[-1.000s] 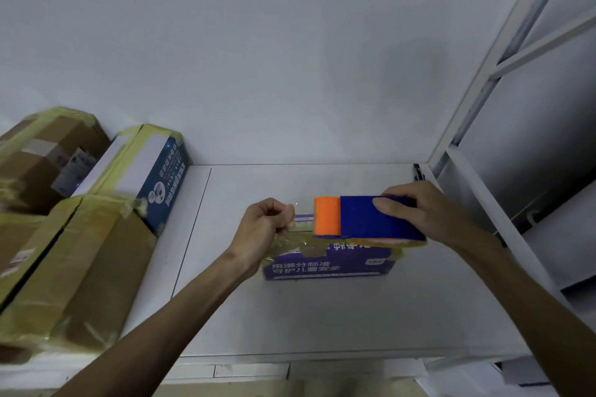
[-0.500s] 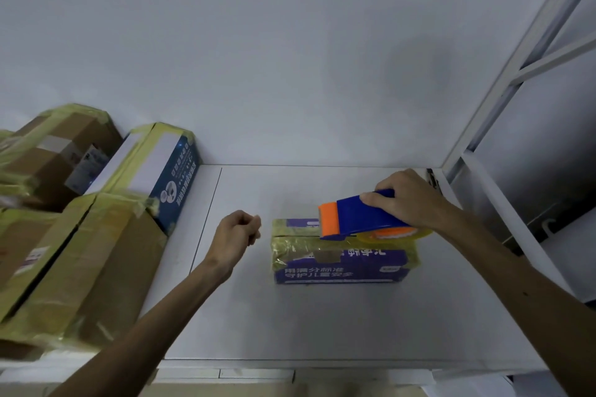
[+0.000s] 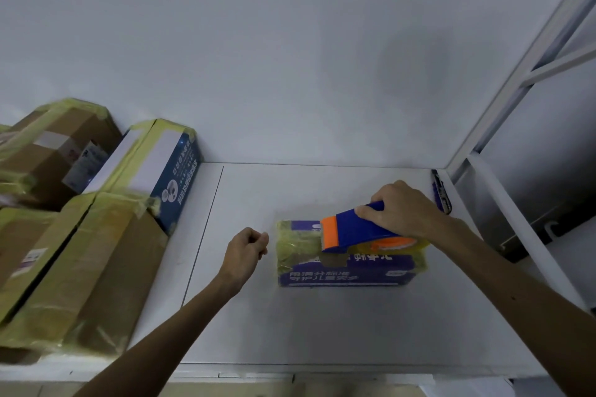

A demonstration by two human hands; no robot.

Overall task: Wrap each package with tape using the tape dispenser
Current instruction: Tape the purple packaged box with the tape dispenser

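A small purple box (image 3: pixel 346 272) with white print, partly covered in yellowish tape, lies on the white table (image 3: pixel 322 325). My right hand (image 3: pixel 401 208) grips a blue tape dispenser (image 3: pixel 358 230) with an orange front, resting on the box's top. Its yellow tape roll (image 3: pixel 396 243) shows under my hand. My left hand (image 3: pixel 245 251) hovers just left of the box, fingers curled into a loose fist, holding nothing and not touching the box.
Several taped packages are stacked at the left: a large brown carton (image 3: pixel 74 271), a blue and white box (image 3: pixel 158 167) and another brown box (image 3: pixel 54 145). A dark pen-like object (image 3: pixel 440 192) lies at the table's back right by the white metal frame (image 3: pixel 503 106).
My left hand let go of the tape end at the box and drew back to the left. The dispenser tilted, its orange front down on the box top.
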